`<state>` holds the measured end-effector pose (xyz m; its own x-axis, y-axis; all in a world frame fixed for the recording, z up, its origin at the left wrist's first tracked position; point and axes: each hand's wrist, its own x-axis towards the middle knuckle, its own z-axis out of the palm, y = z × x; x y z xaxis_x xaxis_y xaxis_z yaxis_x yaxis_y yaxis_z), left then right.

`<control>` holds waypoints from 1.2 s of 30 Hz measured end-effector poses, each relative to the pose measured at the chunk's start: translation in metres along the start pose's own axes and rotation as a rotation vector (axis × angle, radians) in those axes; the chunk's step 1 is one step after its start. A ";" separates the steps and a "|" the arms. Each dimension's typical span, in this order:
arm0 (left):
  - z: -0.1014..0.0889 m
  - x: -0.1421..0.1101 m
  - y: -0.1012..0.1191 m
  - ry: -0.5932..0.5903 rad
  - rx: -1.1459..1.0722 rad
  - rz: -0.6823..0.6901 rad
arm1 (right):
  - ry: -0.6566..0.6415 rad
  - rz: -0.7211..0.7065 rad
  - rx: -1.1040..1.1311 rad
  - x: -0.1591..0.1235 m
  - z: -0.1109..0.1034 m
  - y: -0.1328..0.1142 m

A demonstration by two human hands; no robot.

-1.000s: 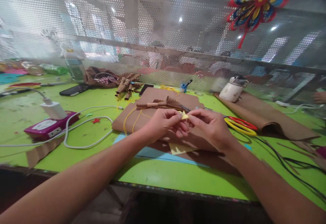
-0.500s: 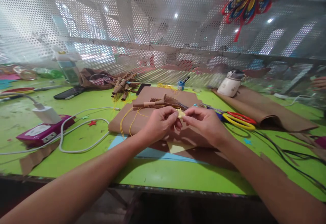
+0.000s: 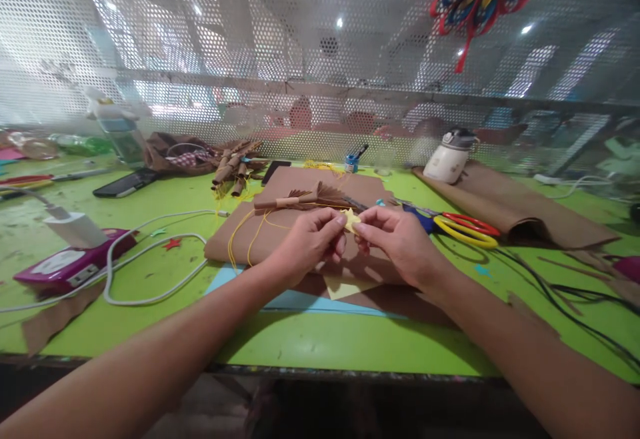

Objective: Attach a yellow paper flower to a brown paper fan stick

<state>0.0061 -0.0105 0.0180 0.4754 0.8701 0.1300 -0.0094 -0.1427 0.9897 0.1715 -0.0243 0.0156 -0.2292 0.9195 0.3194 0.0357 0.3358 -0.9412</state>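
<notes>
I judge an uneven pull could crease or tear the small yellow paper star [image 3: 351, 220], and a slack pinch could drop it. I see the left hand [image 3: 316, 238] and right hand [image 3: 396, 238] nearly closed, thumbs and fingertips pinching it from opposite sides above the folded brown paper [image 3: 227, 236]; a brown paper roll [image 3: 279, 203] lies just beyond.

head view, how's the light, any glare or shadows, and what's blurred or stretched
Head view: perforated screen hazy, washed out at upper left, with ceiling lights glaring as bright spots; head view: soft shadow on the green table beside the right forearm; head view: left forearm stretched toward the lower-left corner, yellow star small and soft-edged.
</notes>
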 end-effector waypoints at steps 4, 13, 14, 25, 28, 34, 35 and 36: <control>-0.002 -0.001 -0.001 -0.030 -0.063 -0.009 | 0.004 -0.009 -0.019 0.001 0.000 -0.003; -0.004 -0.001 0.001 -0.098 -0.335 -0.056 | -0.124 -0.010 0.142 0.001 -0.006 -0.002; -0.004 -0.002 0.001 -0.101 -0.342 -0.058 | -0.125 -0.006 0.147 0.001 -0.007 -0.002; -0.005 -0.002 -0.001 -0.125 -0.264 -0.018 | -0.107 0.053 0.210 -0.001 -0.006 -0.005; -0.004 -0.002 0.000 -0.087 -0.131 0.057 | -0.120 0.087 0.214 0.000 -0.008 -0.005; -0.002 -0.001 0.001 -0.044 0.015 0.112 | -0.077 0.024 0.058 0.001 -0.009 -0.005; -0.002 0.000 0.000 -0.028 0.025 0.101 | -0.056 -0.003 -0.023 0.000 -0.008 -0.006; -0.002 0.000 -0.001 0.004 0.043 0.091 | -0.030 -0.030 -0.121 0.000 -0.008 -0.006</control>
<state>0.0049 -0.0092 0.0174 0.4705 0.8547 0.2196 -0.0143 -0.2414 0.9703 0.1788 -0.0247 0.0216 -0.2606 0.9028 0.3421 0.1448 0.3869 -0.9107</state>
